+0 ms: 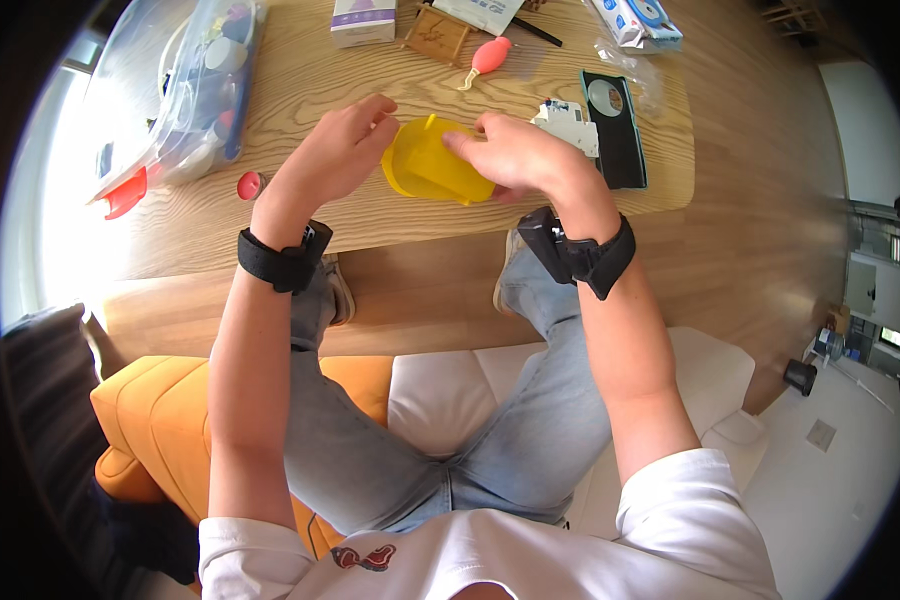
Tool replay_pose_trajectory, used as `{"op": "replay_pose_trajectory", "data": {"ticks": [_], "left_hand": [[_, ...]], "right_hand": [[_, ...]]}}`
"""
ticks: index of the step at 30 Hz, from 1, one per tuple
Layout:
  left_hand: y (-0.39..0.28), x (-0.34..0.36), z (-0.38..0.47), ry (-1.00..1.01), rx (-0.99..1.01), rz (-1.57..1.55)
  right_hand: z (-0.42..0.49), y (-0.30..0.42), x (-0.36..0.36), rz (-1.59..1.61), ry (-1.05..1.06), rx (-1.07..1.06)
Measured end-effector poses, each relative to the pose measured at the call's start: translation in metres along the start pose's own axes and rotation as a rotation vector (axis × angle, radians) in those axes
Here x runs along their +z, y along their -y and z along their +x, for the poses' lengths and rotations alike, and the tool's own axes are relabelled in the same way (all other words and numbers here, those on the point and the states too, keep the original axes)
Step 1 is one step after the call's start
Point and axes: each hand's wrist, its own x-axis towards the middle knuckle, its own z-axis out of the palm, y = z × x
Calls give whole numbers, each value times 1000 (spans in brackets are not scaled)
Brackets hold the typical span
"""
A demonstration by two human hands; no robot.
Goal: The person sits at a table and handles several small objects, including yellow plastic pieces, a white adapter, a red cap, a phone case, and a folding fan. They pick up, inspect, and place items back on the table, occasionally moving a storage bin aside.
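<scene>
My right hand (pixel 506 154) grips a yellow plastic piece (pixel 429 161) by its right side, with the thumb on its upper face and some fingers beneath. The piece is rounded, with small tabs at its edges, and is held over the wooden table (pixel 330 225). Close by its left edge is my left hand (pixel 356 142), fingers curled and apart; no object shows in it. A small round red-faced item (pixel 251 185) lies left of my left wrist.
A clear plastic bin (pixel 187 90) of mixed items stands at left. Beyond my hands are a white box (pixel 364 22), a small wooden frame (pixel 435 34) and a pink air blower (pixel 489 56). At right lie a dark phone case (pixel 619 142), white card pieces (pixel 568 127) and a wipes pack (pixel 637 26).
</scene>
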Motion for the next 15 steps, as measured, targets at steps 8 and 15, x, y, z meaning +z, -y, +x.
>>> {"op": "replay_pose_trajectory", "data": {"ticks": [8, 15], "left_hand": [[9, 12, 2, 42, -5, 130], [9, 12, 3, 46, -103, 142]], "right_hand": [[15, -10, 5, -109, -232, -145], [17, -15, 4, -38, -304, -208]]}}
